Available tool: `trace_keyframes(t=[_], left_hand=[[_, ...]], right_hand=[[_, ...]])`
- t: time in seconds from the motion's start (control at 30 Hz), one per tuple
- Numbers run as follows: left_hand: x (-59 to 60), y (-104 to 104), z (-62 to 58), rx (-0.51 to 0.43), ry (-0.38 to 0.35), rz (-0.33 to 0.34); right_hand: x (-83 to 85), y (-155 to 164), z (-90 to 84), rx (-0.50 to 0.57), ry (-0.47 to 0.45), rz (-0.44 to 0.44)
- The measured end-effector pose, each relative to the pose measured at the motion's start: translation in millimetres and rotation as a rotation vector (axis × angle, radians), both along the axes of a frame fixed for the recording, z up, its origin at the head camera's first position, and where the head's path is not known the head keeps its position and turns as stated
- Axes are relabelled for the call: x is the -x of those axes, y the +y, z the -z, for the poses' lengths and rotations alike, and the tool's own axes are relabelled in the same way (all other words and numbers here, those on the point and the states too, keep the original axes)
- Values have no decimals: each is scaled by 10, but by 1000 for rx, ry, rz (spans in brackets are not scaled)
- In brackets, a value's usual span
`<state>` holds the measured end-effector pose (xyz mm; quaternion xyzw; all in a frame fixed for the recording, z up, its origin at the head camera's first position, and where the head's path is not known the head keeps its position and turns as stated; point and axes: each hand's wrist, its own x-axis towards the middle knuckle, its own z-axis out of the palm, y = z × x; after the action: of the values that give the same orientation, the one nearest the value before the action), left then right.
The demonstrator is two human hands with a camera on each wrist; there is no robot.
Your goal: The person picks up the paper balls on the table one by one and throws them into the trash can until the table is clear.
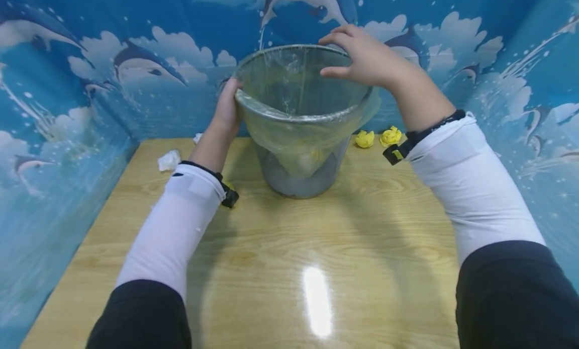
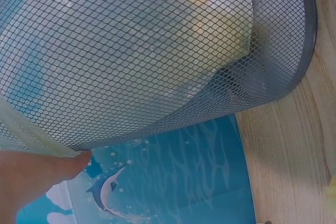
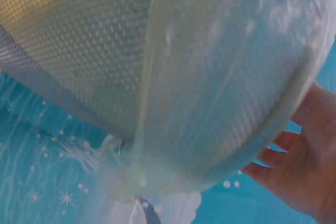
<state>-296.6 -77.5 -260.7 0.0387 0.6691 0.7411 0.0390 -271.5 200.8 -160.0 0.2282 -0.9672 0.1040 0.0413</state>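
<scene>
A grey wire-mesh waste bin stands at the back of the table, lined with a thin see-through bin bag. The bag is folded over the rim and hangs down outside; yellowish and white contents show through the mesh in the left wrist view. My left hand grips the rim at its left side, thumb at the top edge. My right hand is at the right back of the rim, fingers spread and thumb apart. In the right wrist view the right hand is beside the bag-covered rim, its fingertips partly behind it.
Two crumpled yellow paper balls lie right of the bin. A crumpled white paper lies on the left, with another small white scrap behind my left wrist. Blue dolphin-print sheeting walls the wooden table at the back and sides.
</scene>
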Motion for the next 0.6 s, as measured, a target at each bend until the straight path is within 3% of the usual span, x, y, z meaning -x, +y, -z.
trace_keyframes(t=[0.4,0.6], left_hand=[[31,3,4,-8,-1,-8],[31,-8,-7,7,-16,0]], right_hand=[[31,571,21,84,69,182],[57,926,127,145,40,272]])
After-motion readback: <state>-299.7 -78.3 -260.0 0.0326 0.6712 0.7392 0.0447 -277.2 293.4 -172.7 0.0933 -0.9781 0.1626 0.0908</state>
